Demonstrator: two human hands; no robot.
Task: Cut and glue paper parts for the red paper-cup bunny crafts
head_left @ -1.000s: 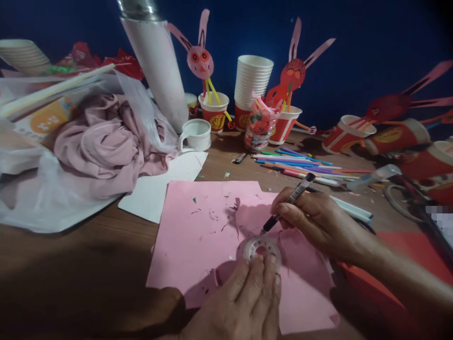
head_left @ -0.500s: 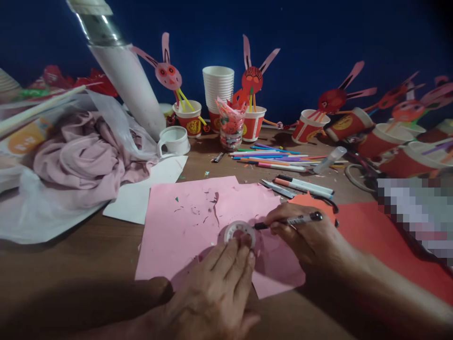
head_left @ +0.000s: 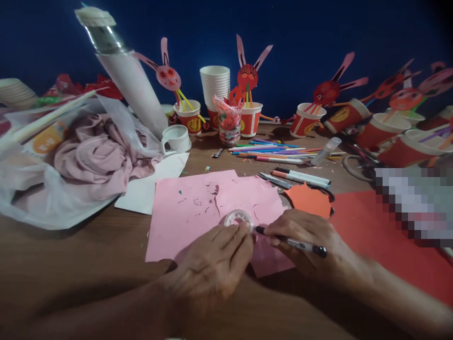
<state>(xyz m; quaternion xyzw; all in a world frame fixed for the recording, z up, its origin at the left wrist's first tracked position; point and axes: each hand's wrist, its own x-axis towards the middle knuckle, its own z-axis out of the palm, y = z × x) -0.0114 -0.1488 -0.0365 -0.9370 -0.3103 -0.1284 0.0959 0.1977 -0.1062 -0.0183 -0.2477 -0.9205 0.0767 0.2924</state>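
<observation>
Backdrop: dark blue wall (head_left: 318,23) behind a brown table (head_left: 71,264).
Paper: a pink sheet (head_left: 187,217) lies flat at the near middle of the table, marked with scribbles and flecked with scraps.
Roll: a small clear tape roll (head_left: 236,218) sits on the pink sheet, towards its right part.
Left hand: the left hand (head_left: 212,264) stretches its fingers over the roll's near edge and presses it onto the sheet.
Right hand: the right hand (head_left: 304,241) grasps a black pen (head_left: 293,242); the tip touches the roll's right side and the barrel points right.
Right side: a red sheet (head_left: 371,236) lies there, with an orange cutout (head_left: 308,200) just beyond the right hand.
Far: loose markers (head_left: 272,153), stacked white cups (head_left: 214,85) and paper rabbits (head_left: 247,75) standing in red cups.
Left: a pink cloth (head_left: 95,156), with a white mug (head_left: 176,138) to its right.
</observation>
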